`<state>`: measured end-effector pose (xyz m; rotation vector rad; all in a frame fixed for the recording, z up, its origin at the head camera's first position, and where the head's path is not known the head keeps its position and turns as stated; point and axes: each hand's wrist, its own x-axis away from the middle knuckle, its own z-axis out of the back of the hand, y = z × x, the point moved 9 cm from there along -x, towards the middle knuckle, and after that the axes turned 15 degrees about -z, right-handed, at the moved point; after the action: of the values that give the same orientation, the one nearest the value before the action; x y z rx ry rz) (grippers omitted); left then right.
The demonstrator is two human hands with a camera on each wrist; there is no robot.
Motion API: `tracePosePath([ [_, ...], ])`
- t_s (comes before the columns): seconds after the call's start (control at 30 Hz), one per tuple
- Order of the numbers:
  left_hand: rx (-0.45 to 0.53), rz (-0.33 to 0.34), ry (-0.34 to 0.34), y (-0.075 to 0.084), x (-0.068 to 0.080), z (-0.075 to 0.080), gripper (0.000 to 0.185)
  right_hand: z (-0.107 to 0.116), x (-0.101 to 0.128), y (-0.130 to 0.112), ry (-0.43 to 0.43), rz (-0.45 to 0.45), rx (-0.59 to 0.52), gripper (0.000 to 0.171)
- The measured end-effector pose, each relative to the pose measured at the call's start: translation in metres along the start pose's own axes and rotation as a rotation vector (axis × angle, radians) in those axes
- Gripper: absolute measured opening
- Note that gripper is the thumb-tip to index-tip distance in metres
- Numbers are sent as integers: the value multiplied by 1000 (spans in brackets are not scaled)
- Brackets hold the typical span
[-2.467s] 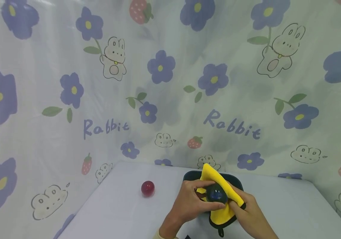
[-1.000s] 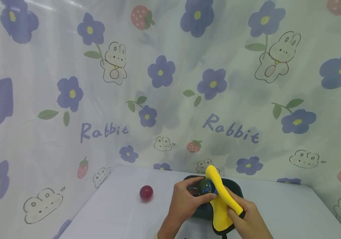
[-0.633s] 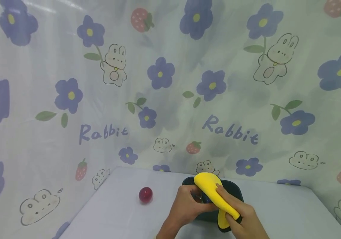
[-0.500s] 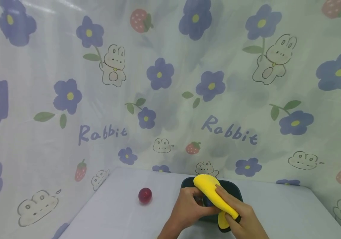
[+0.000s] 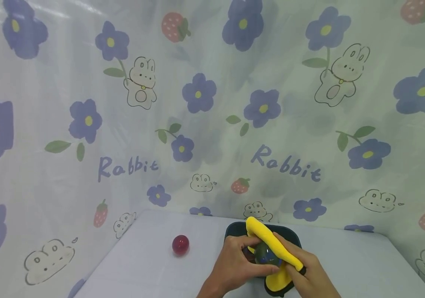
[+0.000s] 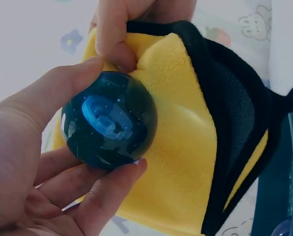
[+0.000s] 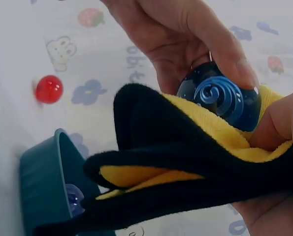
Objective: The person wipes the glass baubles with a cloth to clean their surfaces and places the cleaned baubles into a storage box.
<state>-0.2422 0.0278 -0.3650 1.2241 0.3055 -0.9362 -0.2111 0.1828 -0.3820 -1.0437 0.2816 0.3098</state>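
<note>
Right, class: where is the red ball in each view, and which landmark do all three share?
Head: the red ball sits low, left of the dark green tub.
Left wrist: not in it.
Right wrist: upper left, above the tub.
Shared landmark: the yellow cloth.

"Rabbit" on the left of the head view, in purple handwritten-style lettering (image 5: 130,165), printed on the glossy white flower-patterned sheet (image 5: 142,136), and here's another on the right, a second purple "Rabbit" (image 5: 286,164), sloping downward! Over to the right wrist view: a sideways purple fragment (image 7: 133,64) on the sheet, "bit" legible, earlier letters hidden.
</note>
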Motion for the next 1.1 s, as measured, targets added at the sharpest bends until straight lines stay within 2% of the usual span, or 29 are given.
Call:
tracePosePath([
  [0.07, 12, -8, 4, 2, 0, 0, 36, 0, -1, 3, -39, -44, -24, 69],
  [0.2, 39, -20, 11, 4, 0, 0, 40, -2, -5, 14, -121, -190, -75, 64],
  [0.3, 56, -34, 22, 6, -1, 1, 43, -2, -7, 18, -148, -255, -109, 61],
  [0.5, 69, -49, 82, 8, -1, 7, 45, 0, -7, 15, -139, -236, -123, 57],
  [0.73, 51, 9, 198, 4, 1, 15, 45, -3, -6, 19, -122, -339, -151, 53],
  [0.9, 54, 70, 282, -2, 1, 19, 43, -4, -3, 16, -82, -364, -133, 50],
  [1.1, 59, 102, 323, -7, 1, 20, 47, -5, -2, 15, -79, -393, -139, 52],
])
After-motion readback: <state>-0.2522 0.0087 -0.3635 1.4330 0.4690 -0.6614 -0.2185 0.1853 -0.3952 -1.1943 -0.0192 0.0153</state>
